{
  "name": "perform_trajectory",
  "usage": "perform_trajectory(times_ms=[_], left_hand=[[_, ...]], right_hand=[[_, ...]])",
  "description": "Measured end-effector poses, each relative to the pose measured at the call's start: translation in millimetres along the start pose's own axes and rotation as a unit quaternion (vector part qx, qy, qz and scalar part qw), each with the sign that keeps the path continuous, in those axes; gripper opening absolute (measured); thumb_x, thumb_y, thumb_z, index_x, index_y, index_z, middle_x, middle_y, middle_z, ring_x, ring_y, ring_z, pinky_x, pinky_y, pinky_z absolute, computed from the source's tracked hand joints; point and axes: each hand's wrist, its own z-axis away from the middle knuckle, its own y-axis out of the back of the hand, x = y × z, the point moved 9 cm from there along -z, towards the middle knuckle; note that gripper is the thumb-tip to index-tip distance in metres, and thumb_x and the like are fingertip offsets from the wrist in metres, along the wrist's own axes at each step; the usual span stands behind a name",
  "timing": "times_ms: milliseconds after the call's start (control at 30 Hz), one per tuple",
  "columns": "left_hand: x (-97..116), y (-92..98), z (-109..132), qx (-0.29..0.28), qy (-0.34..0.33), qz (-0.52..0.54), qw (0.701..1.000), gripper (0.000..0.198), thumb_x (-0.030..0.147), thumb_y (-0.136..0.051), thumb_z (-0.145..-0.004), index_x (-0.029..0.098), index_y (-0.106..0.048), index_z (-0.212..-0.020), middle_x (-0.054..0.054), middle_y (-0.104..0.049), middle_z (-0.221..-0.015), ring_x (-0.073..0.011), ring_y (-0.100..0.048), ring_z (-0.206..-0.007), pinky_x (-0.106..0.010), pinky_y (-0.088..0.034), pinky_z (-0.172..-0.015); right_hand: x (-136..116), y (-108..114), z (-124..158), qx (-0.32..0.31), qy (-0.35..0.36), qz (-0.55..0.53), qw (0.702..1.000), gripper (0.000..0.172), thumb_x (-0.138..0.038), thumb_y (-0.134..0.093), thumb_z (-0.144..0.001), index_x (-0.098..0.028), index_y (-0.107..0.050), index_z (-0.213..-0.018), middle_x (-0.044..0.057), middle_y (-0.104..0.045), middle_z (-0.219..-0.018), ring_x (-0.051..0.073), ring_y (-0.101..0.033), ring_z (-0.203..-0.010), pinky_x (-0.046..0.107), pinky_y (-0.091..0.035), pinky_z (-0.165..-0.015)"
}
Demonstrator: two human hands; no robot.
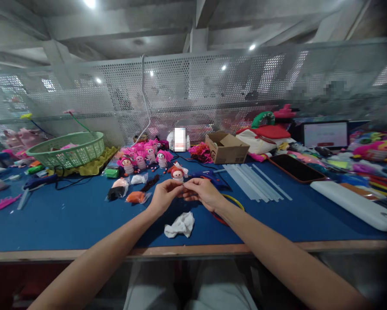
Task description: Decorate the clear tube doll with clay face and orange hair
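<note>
My left hand [163, 197] and my right hand [204, 193] meet over the middle of the blue table, fingertips pinched together. Whatever lies between the fingertips is too small to make out. Just behind them is a small doll [177, 173] with a red head covering and a pale face; its lower part is hidden by my hands. A crumpled white tissue [179, 224] lies on the near side. Left of my hands are an orange clay packet [136, 197] and a packet with black material [116, 192]. Part of a yellow and red ring [235, 200] shows beneath my right wrist.
Several pink-haired dolls [162, 160] stand behind the packets. A green basket [69, 151] and a glue gun [40, 182] are at left. Translucent glue sticks [253, 183], a cardboard box [227, 148], a phone [297, 168] and a white case [351, 204] occupy the right.
</note>
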Motion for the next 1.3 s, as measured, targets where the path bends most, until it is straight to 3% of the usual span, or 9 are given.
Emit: perform_trajectory(times_ms=[400, 900, 1100, 1200, 1300], left_hand=[[5, 4.4, 0, 0.023, -0.025, -0.034, 0.999, 0.016, 0.027, -0.066, -0.061, 0.013, -0.06, -0.064, 0.002, -0.059, -0.055, -0.0085, -0.052, -0.05, -0.021, -0.043, -0.053], [3, 2.1, 1, 0.016, -0.027, -0.044, 0.999, 0.021, 0.033, -0.065, -0.062, 0.013, -0.059, -0.067, 0.001, -0.059, -0.057, -0.0094, -0.053, -0.052, -0.022, -0.045, -0.054], [9, 24.2, -11, 0.061, -0.044, -0.094, 0.993, 0.025, 0.028, -0.065, -0.062, 0.015, -0.058, -0.082, -0.001, -0.06, -0.071, -0.0117, -0.055, -0.063, -0.025, -0.044, -0.062], [13, 36.3, -25, 0.085, -0.05, -0.127, 0.987, 0.036, 0.019, -0.071, -0.053, 0.016, -0.058, -0.086, -0.002, -0.06, -0.079, -0.0146, -0.055, -0.075, -0.028, -0.042, -0.071], [8, 36.1, -39, 0.075, -0.044, -0.14, 0.986, 0.049, 0.011, -0.074, -0.043, 0.016, -0.056, -0.088, -0.004, -0.06, -0.086, -0.0185, -0.055, -0.087, -0.032, -0.04, -0.081]], right_hand=[[0, -2, -1, -0.004, -0.002, -0.004, 1.0, 0.01, -0.019, -0.06, -0.071, -0.013, -0.057, -0.064, 0.001, -0.062, -0.058, 0.009, -0.059, -0.05, 0.019, -0.05, -0.048], [-5, -3, 2, 0.001, 0.019, 0.04, 0.999, 0.011, -0.021, -0.064, -0.066, -0.013, -0.058, -0.06, 0.001, -0.062, -0.057, 0.008, -0.058, -0.049, 0.019, -0.05, -0.047], [-20, 8, -7, 0.03, 0.084, 0.091, 0.992, 0.012, -0.024, -0.061, -0.066, -0.014, -0.057, -0.062, 0.0, -0.061, -0.058, 0.009, -0.058, -0.05, 0.02, -0.049, -0.048], [-34, 12, -16, 0.051, 0.139, 0.133, 0.98, 0.011, -0.026, -0.061, -0.066, -0.016, -0.057, -0.063, -0.001, -0.06, -0.055, 0.009, -0.056, -0.048, 0.021, -0.048, -0.048], [-45, 12, -21, 0.072, 0.186, 0.181, 0.963, 0.011, -0.029, -0.06, -0.066, -0.017, -0.058, -0.063, -0.002, -0.057, -0.052, 0.01, -0.053, -0.047, 0.021, -0.044, -0.045]])
